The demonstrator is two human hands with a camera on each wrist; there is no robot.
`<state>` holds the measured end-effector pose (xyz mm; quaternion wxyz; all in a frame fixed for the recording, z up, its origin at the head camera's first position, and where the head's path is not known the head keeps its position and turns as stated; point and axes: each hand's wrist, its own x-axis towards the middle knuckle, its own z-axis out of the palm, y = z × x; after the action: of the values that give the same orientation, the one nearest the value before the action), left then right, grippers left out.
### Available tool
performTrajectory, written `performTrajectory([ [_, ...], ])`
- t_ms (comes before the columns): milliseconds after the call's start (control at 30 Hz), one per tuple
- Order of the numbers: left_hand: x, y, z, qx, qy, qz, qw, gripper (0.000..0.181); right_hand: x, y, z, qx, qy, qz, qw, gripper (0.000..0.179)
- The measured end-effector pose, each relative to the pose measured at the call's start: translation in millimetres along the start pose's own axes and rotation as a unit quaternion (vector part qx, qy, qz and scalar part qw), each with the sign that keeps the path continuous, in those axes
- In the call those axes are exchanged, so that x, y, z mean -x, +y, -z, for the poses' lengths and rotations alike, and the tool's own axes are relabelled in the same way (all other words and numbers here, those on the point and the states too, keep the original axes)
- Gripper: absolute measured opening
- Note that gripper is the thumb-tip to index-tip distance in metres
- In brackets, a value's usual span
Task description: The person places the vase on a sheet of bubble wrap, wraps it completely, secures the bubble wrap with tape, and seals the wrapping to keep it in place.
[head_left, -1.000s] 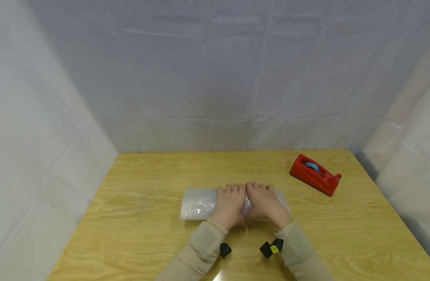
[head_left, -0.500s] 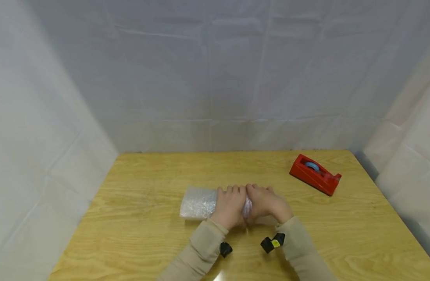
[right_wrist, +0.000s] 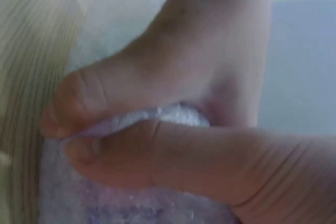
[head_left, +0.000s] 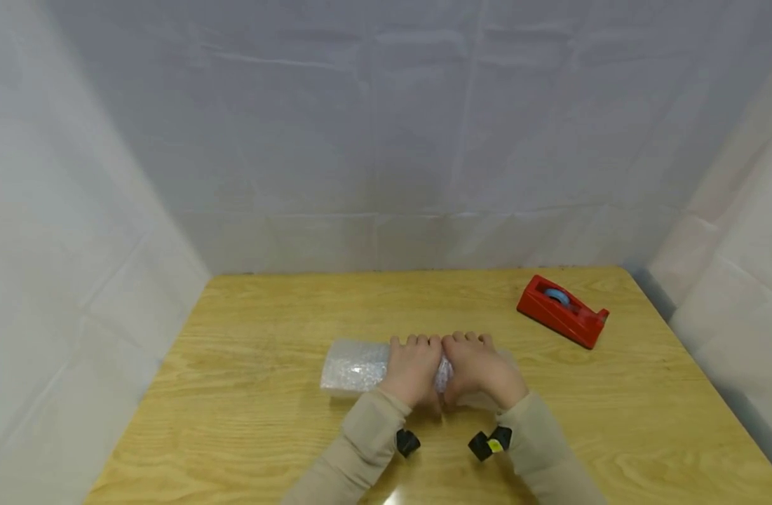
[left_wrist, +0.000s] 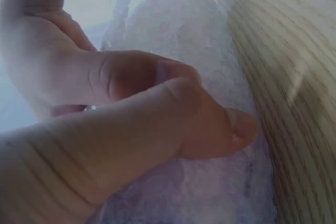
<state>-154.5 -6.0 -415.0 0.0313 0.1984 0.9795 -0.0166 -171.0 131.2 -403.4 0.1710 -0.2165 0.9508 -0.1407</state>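
Observation:
A roll of bubble wrap (head_left: pixel 354 368) lies lengthwise across the table in the head view, with something purplish showing through its middle. My left hand (head_left: pixel 414 368) grips it near the middle, fingers over the far side and thumb on the near side. Close beside it, my right hand (head_left: pixel 479 365) holds the roll the same way. In the left wrist view the left thumb (left_wrist: pixel 131 140) presses on the clear bubble wrap (left_wrist: pixel 173 24). The right wrist view has the right thumb (right_wrist: pixel 173 156) pressed to the wrap, its tip close to the other hand's thumb. What is inside the roll is hidden.
A red tape dispenser (head_left: pixel 559 312) with a blue-cored roll stands at the back right of the wooden table (head_left: pixel 266 308). White sheeting (head_left: pixel 360 140) hangs behind the table and along both sides. Black devices (head_left: pixel 489 443) are worn at both wrists.
Both hands keep their hold on the bubble wrap at nearly the same spot. The right hand's fingers shift slightly on the roll, and the head view has moved a little.

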Motion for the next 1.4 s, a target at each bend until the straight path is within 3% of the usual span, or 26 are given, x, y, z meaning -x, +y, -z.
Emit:
performTrajectory([
  [200, -3.7, -0.7, 1.8, -0.007, -0.010, 0.012, 0.9999, 0.102, 14.3, -13.2, -6.6, 0.062, 0.067, -0.008, 0.9958, 0.092],
  [367, -5.9, -2.1, 1.4, -0.012, -0.006, 0.007, 0.9999, 0.093, 17.7, -18.5, -21.0, 0.073, 0.098, -0.035, 0.9919, 0.095],
  [667, -4.5, -4.1, 2.0, 0.015, -0.019, 0.004, 0.9997, 0.088, 15.3, -19.0, -33.2, 0.082, 0.155, -0.035, 0.9838, 0.076],
  [800, -2.7, -6.2, -0.4, 0.023, 0.000, -0.015, 0.9996, 0.093, 13.6, -18.6, -32.0, 0.089, 0.163, -0.032, 0.9821, 0.079],
  [1000, 2.2, -15.2, -7.5, 0.057, 0.010, -0.072, 0.9957, 0.102, 9.8, -16.4, -30.8, 0.083, 0.155, -0.027, 0.9840, 0.077],
  [1133, 4.9, -22.0, -6.1, 0.088, -0.023, -0.095, 0.9914, 0.097, 7.7, -15.4, -30.8, 0.084, 0.163, -0.014, 0.9829, 0.069],
  [1267, 5.5, -27.5, -0.2, 0.147, -0.074, -0.090, 0.9823, 0.075, 6.7, -14.9, -31.0, 0.084, 0.172, -0.001, 0.9815, 0.059],
  [1400, 4.0, -32.0, 2.7, 0.184, -0.102, -0.087, 0.9737, 0.061, 5.6, -14.2, -29.9, 0.077, 0.169, 0.002, 0.9827, 0.060],
])
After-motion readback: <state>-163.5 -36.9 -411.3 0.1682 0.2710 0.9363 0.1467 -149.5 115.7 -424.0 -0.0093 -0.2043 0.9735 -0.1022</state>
